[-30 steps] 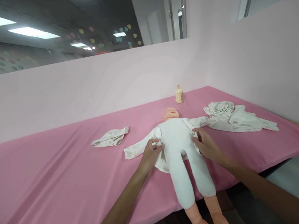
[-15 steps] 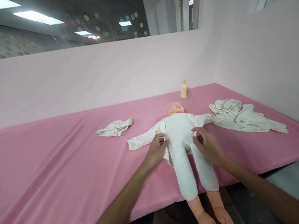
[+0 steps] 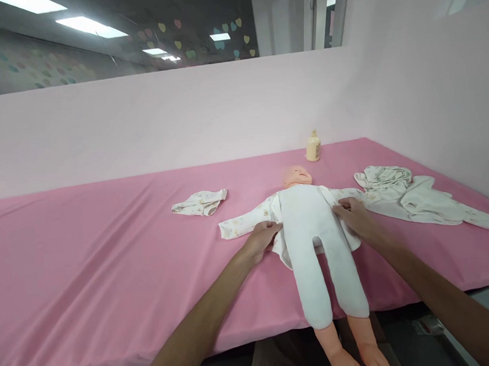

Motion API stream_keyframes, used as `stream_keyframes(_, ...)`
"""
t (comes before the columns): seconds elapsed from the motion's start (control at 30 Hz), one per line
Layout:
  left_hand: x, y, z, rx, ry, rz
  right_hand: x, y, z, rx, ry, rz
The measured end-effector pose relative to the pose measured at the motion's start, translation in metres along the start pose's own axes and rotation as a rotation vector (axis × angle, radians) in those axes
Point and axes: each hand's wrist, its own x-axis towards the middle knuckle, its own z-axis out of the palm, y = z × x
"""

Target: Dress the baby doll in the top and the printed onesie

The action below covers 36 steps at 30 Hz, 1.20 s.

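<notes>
A baby doll (image 3: 308,218) with a white cloth body lies on its back, its feet hanging past the table's front edge. Its arms are in the sleeves of a patterned white baby shirt (image 3: 247,222), which lies open under the torso. At the doll's side on the left, my left hand (image 3: 263,240) is closed on the shirt's front edge. On the other side my right hand (image 3: 355,216) pinches the opposite front edge below the sleeve. My fingers partly hide the cloth they hold.
The pink sheet (image 3: 121,268) covers the table up to the wall. A small patterned cloth garment (image 3: 200,203) lies left of the doll. Crumpled white clothes (image 3: 423,199) lie to the right, touching the sleeve end. A cream pump bottle (image 3: 313,147) stands behind the doll's head.
My right hand has moved outward and up from the doll's hip to the shirt edge by its side, spreading that flap. My left hand has shifted slightly. The view has turned a little left.
</notes>
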Motion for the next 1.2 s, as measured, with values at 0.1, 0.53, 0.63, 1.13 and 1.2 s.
stream_keyframes(0.1, -0.002, 0.001, -0.001, 0.065, 0.012, 0.039, -0.003, -0.002, 0.002, -0.014, -0.009, -0.079)
stream_keyframes(0.53, -0.027, 0.017, 0.014, 0.095, 0.100, 0.232, -0.011, -0.053, 0.002, 0.160, 0.049, -0.184)
stream_keyframes(0.63, -0.029, 0.017, 0.013, 0.099, 0.105, 0.209, -0.007, -0.057, 0.005, 0.132, 0.036, -0.188)
stream_keyframes(1.13, -0.006, 0.013, 0.008, -0.460, 0.048, 0.118, -0.012, -0.056, 0.023, -0.089, -0.071, -0.246)
stream_keyframes(1.2, -0.001, 0.013, 0.005, -0.499, 0.016, 0.089, -0.011, -0.056, 0.022, -0.096, -0.060, -0.249)
